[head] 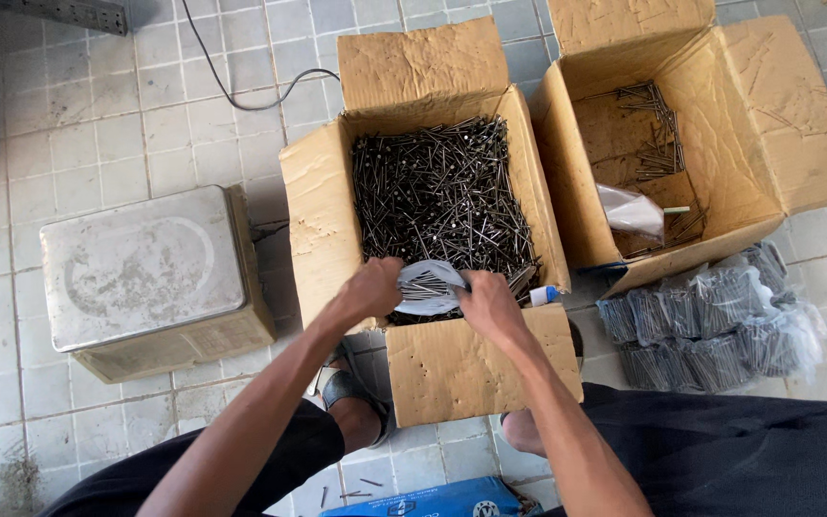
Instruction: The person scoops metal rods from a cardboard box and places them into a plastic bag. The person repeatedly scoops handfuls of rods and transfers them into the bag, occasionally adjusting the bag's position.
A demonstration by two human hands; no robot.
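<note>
Two of your hands meet over the near edge of the middle cardboard box, which is heaped with dark nails. In the head view, your left hand curls its fingers around the left side of a small clear plastic bag that already holds a bunch of nails, and your right hand pinches the bag's right side with fingers pressed together. The bag hangs just above the nails, close to the box's front flap.

To the right stands a second cardboard box, with only a few nails scattered inside and another clear bag lying in it. Just in front of that box, filled bags of nails are stacked on the tiled floor. To the left of the middle box sits a metal scale with a worn top plate.
</note>
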